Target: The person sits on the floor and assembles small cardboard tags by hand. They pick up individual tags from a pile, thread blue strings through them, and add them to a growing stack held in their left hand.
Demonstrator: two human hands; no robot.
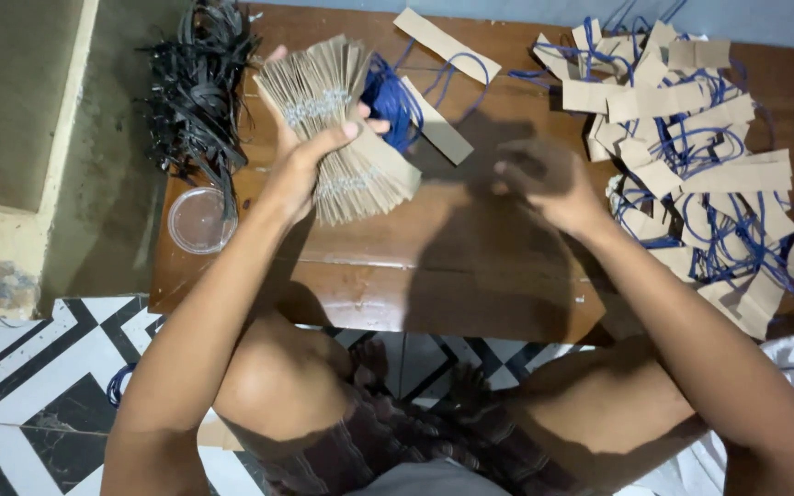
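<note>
Two hands (300, 165), one card stack (337, 129)

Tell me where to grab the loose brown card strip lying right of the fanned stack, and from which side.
Take the loose card strip by its lower right end, coming from the right, where the right hand is free. It lies flat and diagonal on the wooden table; that end rests on bare wood, while the upper end runs into the blue cords beside the fanned stack that the left hand grips.
</note>
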